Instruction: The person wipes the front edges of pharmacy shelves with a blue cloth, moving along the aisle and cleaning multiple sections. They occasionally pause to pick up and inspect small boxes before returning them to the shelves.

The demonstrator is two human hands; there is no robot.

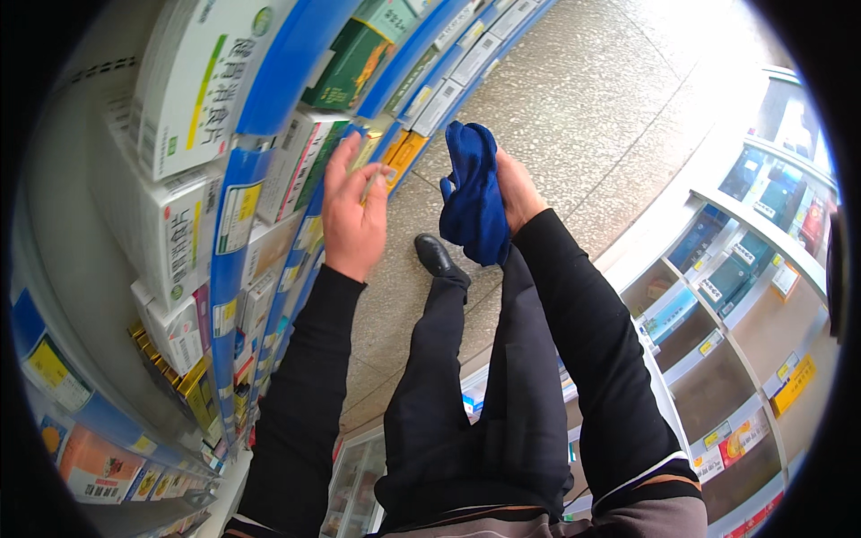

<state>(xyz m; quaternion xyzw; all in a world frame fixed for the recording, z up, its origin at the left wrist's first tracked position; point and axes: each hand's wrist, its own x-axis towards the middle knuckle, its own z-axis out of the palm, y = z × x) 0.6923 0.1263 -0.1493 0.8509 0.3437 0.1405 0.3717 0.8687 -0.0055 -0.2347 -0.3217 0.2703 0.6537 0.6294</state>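
My right hand grips a bunched dark blue cloth, which hangs in folds over the floor in front of me. My left hand is raised beside the shelf fronts on the left. Its thumb and fingers close together around something small, thin and pale that I cannot make out. Just beyond those fingertips stand orange boxes on a shelf. Close to the left hand is a white box with a pink stripe. A dark green box sits farther along.
Stacked medicine boxes fill the left shelving, whose blue rails carry price labels. On the right runs a white display case with divided compartments and more packages. Speckled floor tiles lie between them, with my black shoe on them.
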